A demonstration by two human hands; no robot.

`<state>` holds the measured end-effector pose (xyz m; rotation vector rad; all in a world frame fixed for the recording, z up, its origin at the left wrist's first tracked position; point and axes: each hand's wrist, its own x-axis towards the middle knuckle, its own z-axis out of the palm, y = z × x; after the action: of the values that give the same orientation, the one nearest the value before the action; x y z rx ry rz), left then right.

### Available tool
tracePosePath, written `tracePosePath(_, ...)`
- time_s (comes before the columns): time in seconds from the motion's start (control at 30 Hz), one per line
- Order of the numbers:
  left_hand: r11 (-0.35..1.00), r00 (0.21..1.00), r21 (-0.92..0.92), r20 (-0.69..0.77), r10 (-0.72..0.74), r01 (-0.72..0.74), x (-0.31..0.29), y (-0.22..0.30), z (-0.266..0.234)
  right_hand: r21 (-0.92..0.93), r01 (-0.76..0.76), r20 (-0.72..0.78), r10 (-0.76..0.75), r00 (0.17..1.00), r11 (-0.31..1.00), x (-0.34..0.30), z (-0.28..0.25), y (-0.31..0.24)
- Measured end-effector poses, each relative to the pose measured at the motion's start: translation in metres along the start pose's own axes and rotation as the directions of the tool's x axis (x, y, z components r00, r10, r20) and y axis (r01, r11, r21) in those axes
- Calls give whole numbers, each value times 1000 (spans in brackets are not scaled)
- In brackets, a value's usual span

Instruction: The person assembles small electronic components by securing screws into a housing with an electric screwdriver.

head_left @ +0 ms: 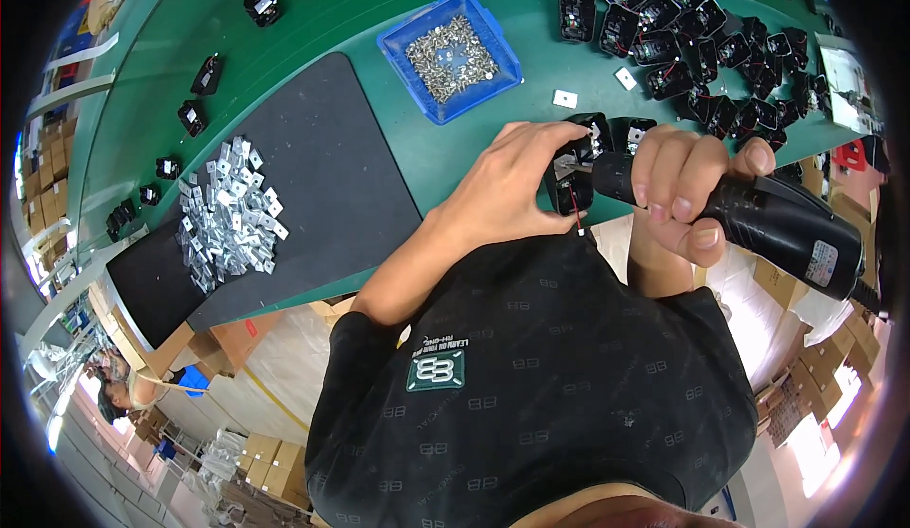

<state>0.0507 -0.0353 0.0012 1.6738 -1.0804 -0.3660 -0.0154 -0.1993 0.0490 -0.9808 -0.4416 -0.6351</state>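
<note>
My left hand grips an open black plastic housing at the near edge of the green table, thumb and fingers around it. Some metal shows inside the housing, and a thin red wire with a white plug hangs from its near end. In my right hand is a black electric screwdriver, held almost level with its nose pointing left at the housing. The nose hides part of the housing, so the bit's contact cannot be seen. Another black housing stands just beyond my right fingers.
A blue tray of small screws stands ahead. Many black housings crowd the far right. On the left, metal plates are heaped on a black mat. Two pale plates lie near the held housing.
</note>
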Motion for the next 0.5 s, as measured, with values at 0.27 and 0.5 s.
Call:
tracePosePath(0.27,947,992,296,60,113,-126,20,31,-17,-142,146,117,-130,985,979,20,10,-26)
tracePosePath(0.5,957,831,289,539,-137,-29,38,31,-53,-151,217,-11,-221,975,964,15,19,-47)
